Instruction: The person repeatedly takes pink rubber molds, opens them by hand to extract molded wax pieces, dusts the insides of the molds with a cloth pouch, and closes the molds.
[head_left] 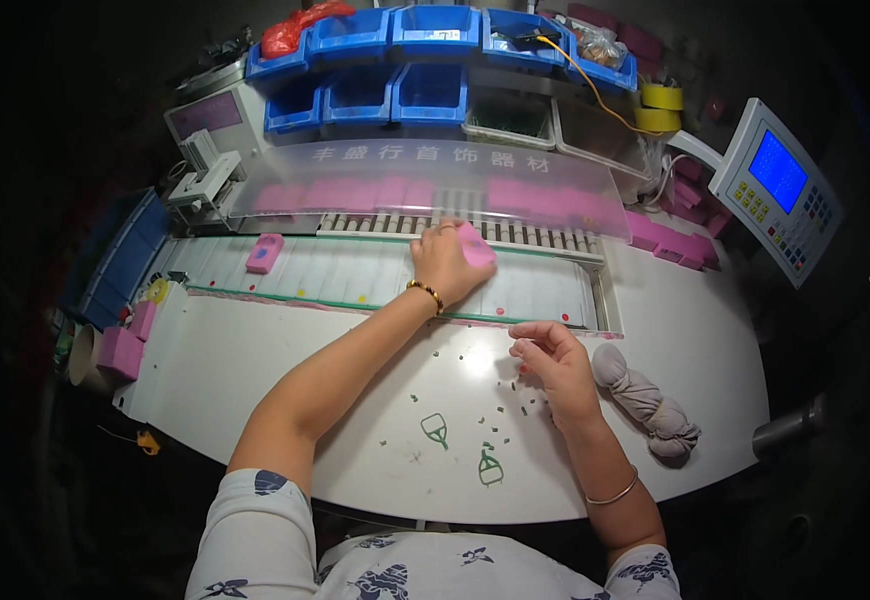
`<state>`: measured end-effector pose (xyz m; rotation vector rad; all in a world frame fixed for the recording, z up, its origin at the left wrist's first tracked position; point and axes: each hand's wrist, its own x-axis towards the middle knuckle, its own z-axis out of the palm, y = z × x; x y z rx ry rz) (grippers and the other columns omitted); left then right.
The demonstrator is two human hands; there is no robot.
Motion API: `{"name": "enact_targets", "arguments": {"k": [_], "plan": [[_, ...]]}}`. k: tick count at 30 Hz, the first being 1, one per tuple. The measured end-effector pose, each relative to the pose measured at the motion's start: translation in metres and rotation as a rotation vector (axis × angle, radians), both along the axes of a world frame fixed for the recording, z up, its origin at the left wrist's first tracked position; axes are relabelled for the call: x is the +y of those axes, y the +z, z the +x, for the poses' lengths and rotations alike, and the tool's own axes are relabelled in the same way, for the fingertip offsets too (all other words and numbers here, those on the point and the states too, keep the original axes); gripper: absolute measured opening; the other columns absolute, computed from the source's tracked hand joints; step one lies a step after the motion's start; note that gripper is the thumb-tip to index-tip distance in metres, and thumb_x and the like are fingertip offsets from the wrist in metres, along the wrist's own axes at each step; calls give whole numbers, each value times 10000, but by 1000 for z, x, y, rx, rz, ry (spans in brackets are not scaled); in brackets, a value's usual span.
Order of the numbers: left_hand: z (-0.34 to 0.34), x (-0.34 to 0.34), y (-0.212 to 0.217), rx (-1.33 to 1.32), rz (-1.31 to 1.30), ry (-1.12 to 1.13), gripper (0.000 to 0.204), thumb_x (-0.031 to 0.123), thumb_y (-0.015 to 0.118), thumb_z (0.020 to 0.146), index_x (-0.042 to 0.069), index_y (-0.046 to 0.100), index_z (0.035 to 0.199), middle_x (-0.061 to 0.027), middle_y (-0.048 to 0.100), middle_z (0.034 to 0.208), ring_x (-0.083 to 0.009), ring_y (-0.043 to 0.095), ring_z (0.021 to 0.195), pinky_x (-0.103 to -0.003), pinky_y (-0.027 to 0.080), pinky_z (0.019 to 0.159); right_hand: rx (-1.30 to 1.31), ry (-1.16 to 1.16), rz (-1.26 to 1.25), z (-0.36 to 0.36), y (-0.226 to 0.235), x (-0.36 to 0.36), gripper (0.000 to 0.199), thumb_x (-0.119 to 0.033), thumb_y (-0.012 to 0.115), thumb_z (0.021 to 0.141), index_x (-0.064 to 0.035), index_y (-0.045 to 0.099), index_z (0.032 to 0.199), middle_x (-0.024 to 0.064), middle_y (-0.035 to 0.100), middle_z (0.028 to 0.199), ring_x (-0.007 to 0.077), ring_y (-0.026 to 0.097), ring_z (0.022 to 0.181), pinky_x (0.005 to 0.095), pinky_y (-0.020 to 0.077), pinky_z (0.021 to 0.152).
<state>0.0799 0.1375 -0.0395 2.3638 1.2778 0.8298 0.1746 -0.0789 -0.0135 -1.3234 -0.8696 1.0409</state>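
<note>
Above the white panelled track (340,272), close to its roller strip (555,239), the left hand (443,262) has its grip closed on a pink block (474,248), though whether the block rests there or is lifted I cannot tell. The likeliest trouble is at this grip: fingers and thumb hold the block by its edges, so a loose pinch could let it twist, or tip toward the gaps between the rollers. The clear cover (355,160) hangs just beyond the knuckles, and reaching too far could knock them against it. Farther left on the track, a second pink block (265,253) lies well apart, where a careless sweep of the forearm might nudge it askew. Over the desk (685,330), the right hand (558,368) is loosely curled, and I cannot tell whether it pinches anything. Small green scraps (481,421) lie scattered below it, near two green outline shapes (436,430); a dragging wrist could scatter the scraps or bend the shapes, which look thin. Just right of that wrist lies a rolled grey cloth (645,400).
</note>
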Motion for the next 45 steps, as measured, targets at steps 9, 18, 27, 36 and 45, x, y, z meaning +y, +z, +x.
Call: {"name": "enact_targets", "arguments": {"k": [9,18,27,36,45], "plan": [[-43,-102,14,-562,-209,-499,600,56,754,750,77,435,1258,-74,546,1173,-182,580,1060,-289,520,812,47,-10,74,-4,6,-1,182,-80,617,913,-16,599,1082,36,643,980,91,618,852,224,500,695],[-89,-139,18,-561,-469,-462,521,-4,683,793,27,529,1290,-106,661,1093,-203,637,1027,-316,513,892,117,88,-34,-12,0,-2,277,-260,611,958,15,622,926,55,646,848,103,628,775,226,522,733],[-96,-145,19,-461,-501,-489,363,37,689,821,-13,599,1169,-135,675,1060,-203,684,961,-305,556,833,334,212,-127,-18,-7,-2,320,-292,515,1004,16,602,1017,101,645,1005,139,634,908,282,547,789],[-95,-135,40,-260,-632,-347,383,310,754,824,5,623,1014,-58,661,876,-86,628,777,-236,499,689,405,335,-148,-9,1,-4,291,-235,521,999,33,600,1084,104,633,1064,169,623,1003,345,511,959],[-88,-114,0,-597,-923,-283,373,361,508,967,9,625,1007,-57,633,779,-137,607,731,-314,480,657,355,373,-200,-8,2,7,278,-206,545,988,45,618,1085,96,637,1076,157,621,1005,334,506,969]]}}
